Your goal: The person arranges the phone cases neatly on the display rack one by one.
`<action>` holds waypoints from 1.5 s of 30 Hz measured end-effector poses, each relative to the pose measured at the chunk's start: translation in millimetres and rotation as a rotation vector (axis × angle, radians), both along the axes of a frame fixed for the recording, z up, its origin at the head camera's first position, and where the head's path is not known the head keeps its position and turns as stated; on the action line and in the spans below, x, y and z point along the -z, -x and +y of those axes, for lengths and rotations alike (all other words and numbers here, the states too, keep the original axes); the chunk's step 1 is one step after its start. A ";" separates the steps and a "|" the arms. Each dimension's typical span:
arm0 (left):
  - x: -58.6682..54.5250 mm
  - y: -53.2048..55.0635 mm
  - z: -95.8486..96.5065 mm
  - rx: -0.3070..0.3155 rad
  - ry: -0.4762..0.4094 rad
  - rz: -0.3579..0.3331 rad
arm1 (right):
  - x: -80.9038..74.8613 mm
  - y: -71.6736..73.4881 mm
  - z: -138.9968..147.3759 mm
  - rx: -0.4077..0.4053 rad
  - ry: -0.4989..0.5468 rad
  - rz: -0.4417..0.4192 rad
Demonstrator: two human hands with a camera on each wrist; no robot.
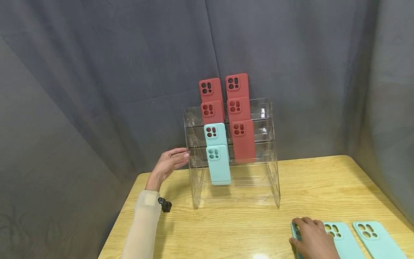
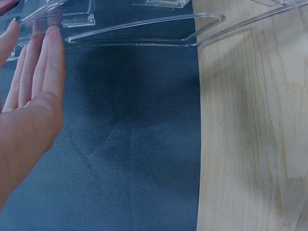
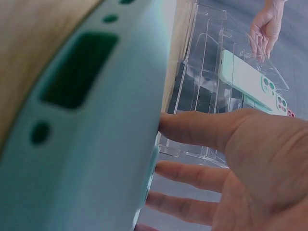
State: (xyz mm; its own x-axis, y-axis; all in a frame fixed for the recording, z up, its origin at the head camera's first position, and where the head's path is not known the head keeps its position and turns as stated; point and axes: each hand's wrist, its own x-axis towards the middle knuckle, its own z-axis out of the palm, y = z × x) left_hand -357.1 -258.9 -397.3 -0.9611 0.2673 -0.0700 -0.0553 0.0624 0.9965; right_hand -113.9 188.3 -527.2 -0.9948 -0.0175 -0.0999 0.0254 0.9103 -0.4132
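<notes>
My left hand (image 1: 168,163) touches the left side of a clear tiered display rack (image 1: 239,199) with straight fingers, also seen in the left wrist view. Red phone cases (image 1: 244,144) stand on the rack's upper tiers. Two mint phone cases (image 1: 219,169) lean in the left column below the red ones. At the lower right, my right hand (image 1: 313,237) grips a mint phone case (image 3: 110,144) between thumb and fingers; the hand hides most of it in the head view. Close up in the right wrist view, its end with the port cutout faces the camera.
Beside the right hand, another mint phone case (image 1: 347,244) lies on the wooden table (image 1: 242,230), and one more mint case (image 1: 380,241) lies farther right. A dark grey curtain (image 1: 113,72) hangs behind the table and along both sides.
</notes>
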 end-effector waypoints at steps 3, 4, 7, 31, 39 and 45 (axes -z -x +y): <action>0.1 -0.4 0.0 0.001 0.004 0.007 | -2.0 0.4 -1.8 -0.001 -0.016 0.001; 0.0 -0.4 0.1 0.002 0.006 0.009 | -2.4 0.5 -2.1 -0.002 -0.019 0.001; -0.2 -0.7 0.1 0.002 0.009 0.011 | -2.5 0.7 -2.6 -0.003 -0.019 -0.003; 2.6 0.2 0.1 -0.011 0.003 0.012 | -39.4 4.7 -45.8 0.016 0.169 0.415; 1.3 -0.5 0.8 -0.017 0.003 0.003 | -54.5 18.6 -62.8 -0.002 0.268 0.615; -1.8 -0.4 -0.6 0.011 0.033 0.003 | -63.5 37.9 -68.6 -0.044 0.356 0.797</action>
